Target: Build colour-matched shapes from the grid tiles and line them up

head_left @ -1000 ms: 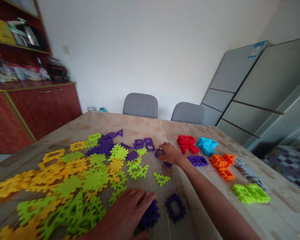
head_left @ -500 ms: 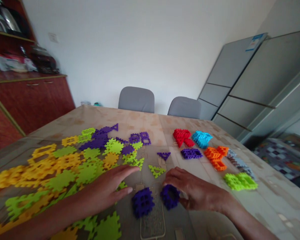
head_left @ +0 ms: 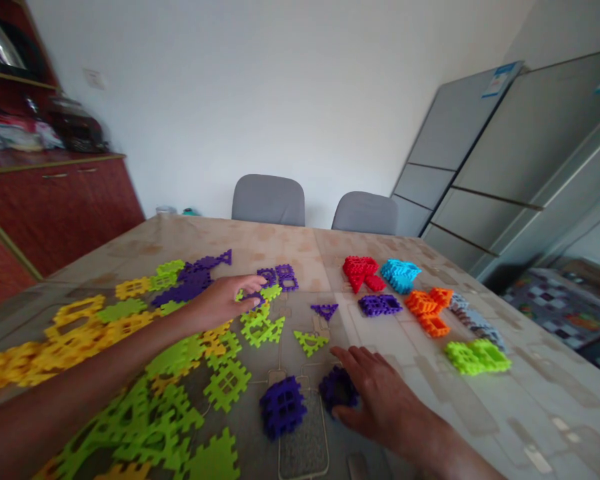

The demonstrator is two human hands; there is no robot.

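Note:
My left hand (head_left: 230, 299) reaches over the loose pile, thumb and fingers apart around a flat purple piece (head_left: 253, 302) that it partly covers. Beside it lie lime-green interlocking pieces (head_left: 261, 328). My right hand (head_left: 373, 390) rests on the table, its fingers and thumb spread around a stack of purple pieces with a round opening (head_left: 339, 389). Left of that stack sits another purple stack with a window grid (head_left: 283, 408). Farther forward are a lime-green triangle frame (head_left: 311, 342) and a purple triangle frame (head_left: 325, 311).
Sorted stacks stand at right: red (head_left: 363, 272), light blue (head_left: 400, 275), purple (head_left: 380, 305), orange (head_left: 429, 310), grey (head_left: 476, 321) and lime green (head_left: 477, 357). Yellow pieces (head_left: 75, 337) spread at left. Two grey chairs (head_left: 269, 200) stand beyond the table.
My left hand has moved forward from near the window-grid stack to the purple piece in the pile. My right hand's fingers have spread and shifted slightly toward me, beside the round-opening stack.

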